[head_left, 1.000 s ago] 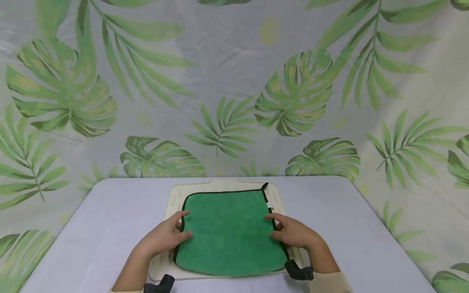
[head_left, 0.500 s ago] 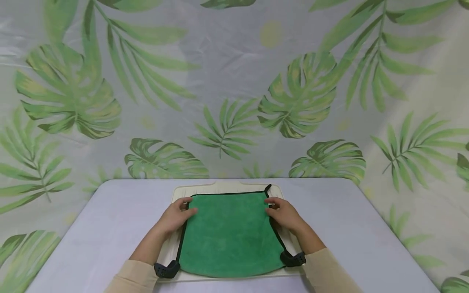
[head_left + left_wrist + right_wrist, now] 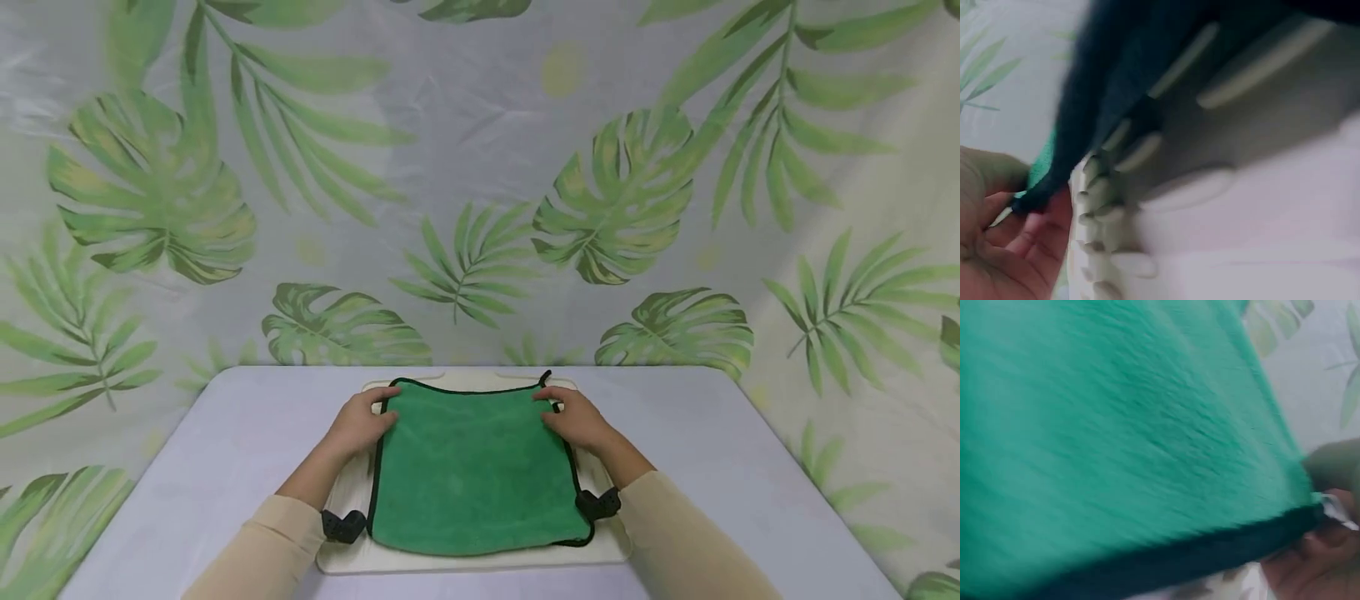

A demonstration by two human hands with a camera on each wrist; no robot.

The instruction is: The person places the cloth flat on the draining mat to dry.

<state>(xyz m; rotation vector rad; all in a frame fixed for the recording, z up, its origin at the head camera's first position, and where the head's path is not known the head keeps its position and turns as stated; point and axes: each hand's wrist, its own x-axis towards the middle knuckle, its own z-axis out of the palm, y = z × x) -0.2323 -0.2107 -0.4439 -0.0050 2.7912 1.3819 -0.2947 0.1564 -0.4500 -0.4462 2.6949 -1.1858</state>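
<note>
A green cloth [image 3: 476, 471] with black edging spreads over a cream board [image 3: 412, 563] in the head view. Its far edge is raised and sags between the two hands. My left hand [image 3: 360, 422] pinches the left side just below the far left corner; the left wrist view shows thumb and fingers on the dark hem [image 3: 1038, 199], over the board's raised ribs [image 3: 1188, 187]. On the opposite side my right hand [image 3: 579, 419] pinches the hem near the far right corner, where a small black loop [image 3: 545, 377] sticks up. A white tag [image 3: 1337, 511] shows by the right fingers.
Board and cloth lie on a white-covered table [image 3: 262, 433]. Behind the table's far edge hangs a leaf-print curtain [image 3: 465, 125]. Black wrist mounts [image 3: 343, 527] sit at both cuffs, the right one overlapping the cloth's edge in the head view.
Both hands have slid from the cloth's mid-sides toward its far corners and now pinch there. The far edge has risen and bows downward in the middle. The head view has shifted slightly.
</note>
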